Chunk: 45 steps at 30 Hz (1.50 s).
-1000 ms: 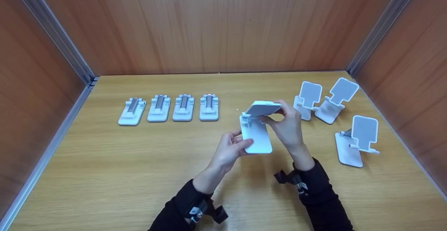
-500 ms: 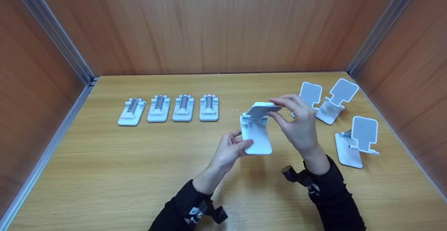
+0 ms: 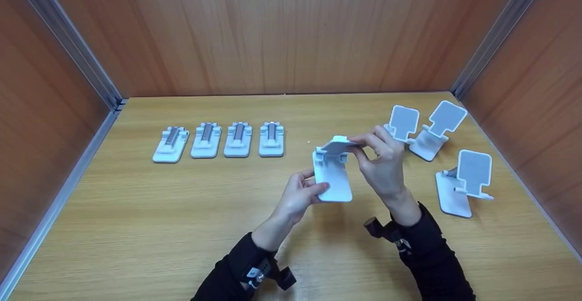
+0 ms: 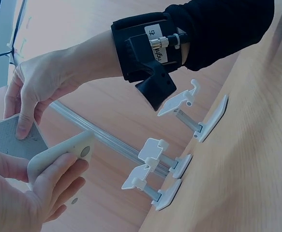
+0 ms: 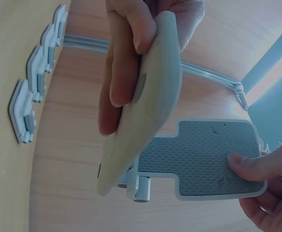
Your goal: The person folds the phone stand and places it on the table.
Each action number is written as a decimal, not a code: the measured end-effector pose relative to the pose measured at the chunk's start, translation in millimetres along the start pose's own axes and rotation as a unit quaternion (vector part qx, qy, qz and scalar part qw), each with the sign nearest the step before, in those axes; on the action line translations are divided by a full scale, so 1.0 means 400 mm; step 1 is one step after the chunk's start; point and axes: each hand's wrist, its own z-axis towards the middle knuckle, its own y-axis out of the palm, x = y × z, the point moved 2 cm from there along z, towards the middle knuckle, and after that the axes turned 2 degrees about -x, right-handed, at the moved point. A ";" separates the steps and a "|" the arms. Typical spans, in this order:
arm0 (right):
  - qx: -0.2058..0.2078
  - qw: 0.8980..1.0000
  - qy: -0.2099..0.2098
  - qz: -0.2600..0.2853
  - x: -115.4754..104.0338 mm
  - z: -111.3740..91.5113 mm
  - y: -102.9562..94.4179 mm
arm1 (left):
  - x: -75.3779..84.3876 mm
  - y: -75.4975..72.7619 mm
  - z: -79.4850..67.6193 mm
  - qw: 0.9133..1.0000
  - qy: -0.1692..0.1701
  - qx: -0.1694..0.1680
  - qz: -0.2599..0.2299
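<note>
A white folding phone stand point(image 3: 334, 180) is held up over the middle of the table. My left hand point(image 3: 294, 197) grips its base at the lower left edge, thumb on the front and fingers behind. In the right wrist view, the stand's back plate point(image 5: 206, 157) shows a grey textured pad and is folded out from the base. My right hand point(image 3: 384, 164) pinches the far edge of this plate, its thumb on the pad. Seen from the left wrist, the base point(image 4: 58, 152) lies in the left palm and the plate juts out beyond it.
Several folded phone stands point(image 3: 238, 141) lie in a row at the back left. Three unfolded ones stand on the right: one in front point(image 3: 473, 173), two farther back, including one near the corner point(image 3: 446, 117). Wooden panels point(image 3: 291, 32) with metal edges enclose the table.
My right hand has shifted from beside the hinge to the outer right edge of the plate. The plate has tilted slightly; my left hand has kept its place on the base.
</note>
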 end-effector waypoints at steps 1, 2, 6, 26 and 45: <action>0.003 1.000 -0.001 0.001 0.000 -0.001 0.001 | 0.000 -0.001 0.001 1.000 0.000 0.002 0.002; 0.006 1.000 -0.002 0.001 0.000 -0.003 0.001 | 0.000 -0.001 0.001 1.000 0.000 0.003 0.004; 0.024 1.000 -0.007 0.003 -0.001 -0.011 0.000 | 0.001 -0.003 0.001 1.000 0.006 0.005 0.012; 0.058 0.997 -0.032 -0.038 -0.011 -0.052 0.004 | -0.003 -0.010 0.004 0.998 -0.010 0.030 0.050; 0.071 0.993 -0.075 -0.050 -0.021 -0.103 0.045 | -0.001 -0.025 0.010 0.999 -0.012 0.035 0.035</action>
